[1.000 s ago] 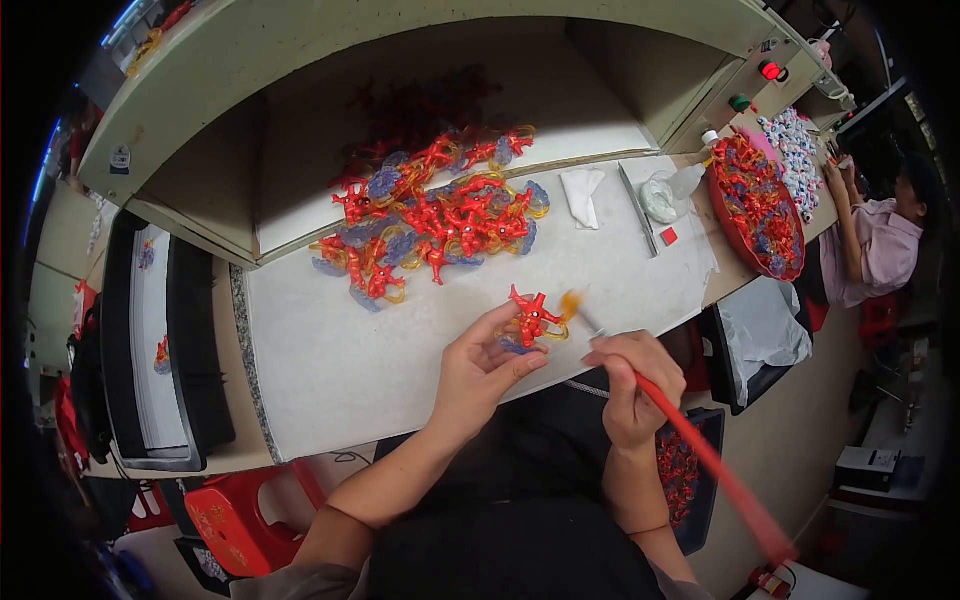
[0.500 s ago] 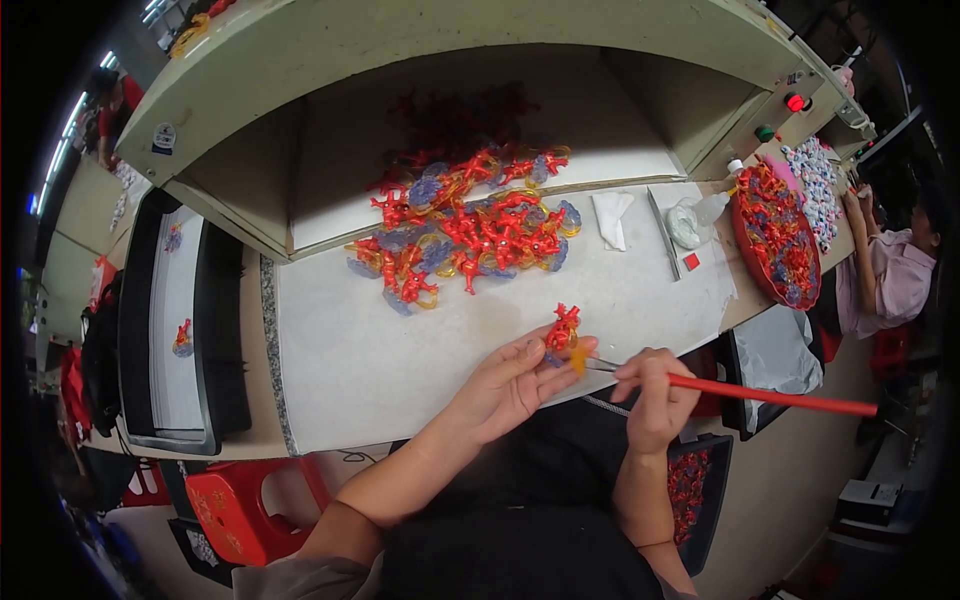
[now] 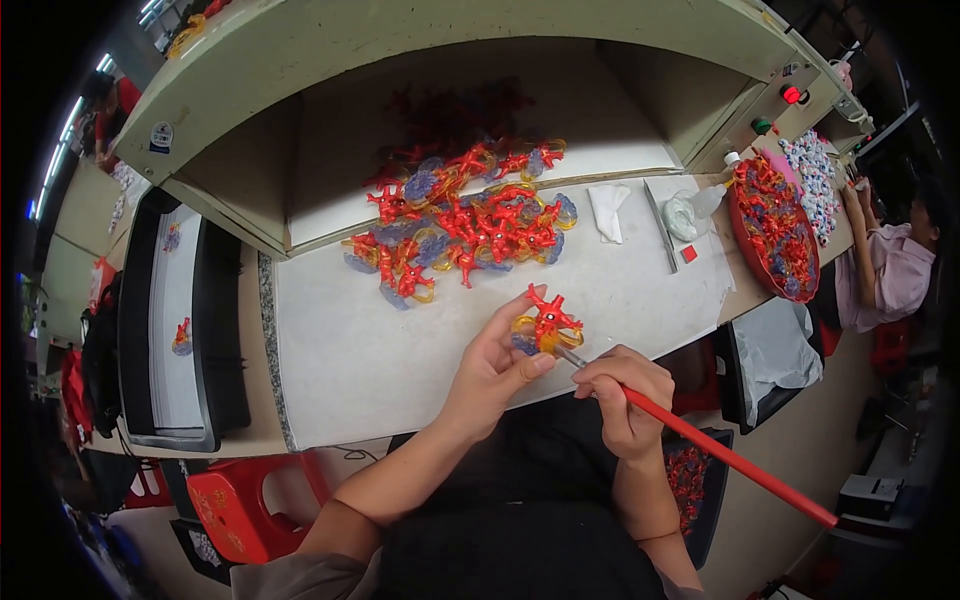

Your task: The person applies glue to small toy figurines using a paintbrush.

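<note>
Between the thumb and fingers of my left hand (image 3: 490, 375) is a small red figurine (image 3: 553, 318) with yellow and bluish-purple translucent parts. My right hand (image 3: 632, 395) grips a long red-handled paintbrush (image 3: 735, 460) close to its metal ferrule. The brush's tip touches, or nearly touches, the lower part of the figurine; the exact contact is too small to tell. Beyond my hands, a pile of similar figurines (image 3: 470, 235) spreads over the white work surface (image 3: 370, 370) and into the shaded opening of the booth.
A booth (image 3: 440, 40) arches over the back. At the right lie a white cloth (image 3: 608, 212), a metal ruler-like strip (image 3: 660, 225), a squeeze bottle (image 3: 708, 200) and a red basket (image 3: 738, 235) of figurines. A black tray (image 3: 225, 340) stands left. Another person (image 3: 905, 250) sits far right.
My left hand has turned the figurine upright, its red body facing me more. My right hand has shifted slightly left, and the brush handle now slopes more steeply downward.
</note>
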Demonstrator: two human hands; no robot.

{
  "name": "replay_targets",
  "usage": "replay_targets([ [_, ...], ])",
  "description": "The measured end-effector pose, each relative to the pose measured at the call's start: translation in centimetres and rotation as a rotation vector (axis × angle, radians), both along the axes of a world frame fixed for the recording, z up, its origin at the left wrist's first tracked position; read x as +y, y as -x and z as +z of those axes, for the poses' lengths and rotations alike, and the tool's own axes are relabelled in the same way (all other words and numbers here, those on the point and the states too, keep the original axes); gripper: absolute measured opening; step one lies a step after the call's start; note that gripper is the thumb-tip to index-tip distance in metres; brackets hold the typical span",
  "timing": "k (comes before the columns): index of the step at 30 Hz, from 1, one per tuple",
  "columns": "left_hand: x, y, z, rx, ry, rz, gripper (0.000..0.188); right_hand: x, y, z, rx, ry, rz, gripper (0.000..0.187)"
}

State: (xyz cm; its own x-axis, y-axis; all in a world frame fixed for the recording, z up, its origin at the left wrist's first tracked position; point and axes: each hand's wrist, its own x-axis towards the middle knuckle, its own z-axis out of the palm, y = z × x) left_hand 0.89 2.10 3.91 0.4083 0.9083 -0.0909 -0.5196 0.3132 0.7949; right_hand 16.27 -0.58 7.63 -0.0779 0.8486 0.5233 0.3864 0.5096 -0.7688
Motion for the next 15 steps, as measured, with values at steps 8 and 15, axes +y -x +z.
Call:
replay_targets([
  [8,-0.1,0.2,0.0,0.641,-0.496,0.262,0.070,0.2,0.5,0.4,0.167,-0.145,0.017,0.013],
  [15,-0.5,0.5,-0.3,0.907,-0.828,0.442,0.065,-0.2,0.5,0.3,0.166,-0.020,0.041,0.005],
])
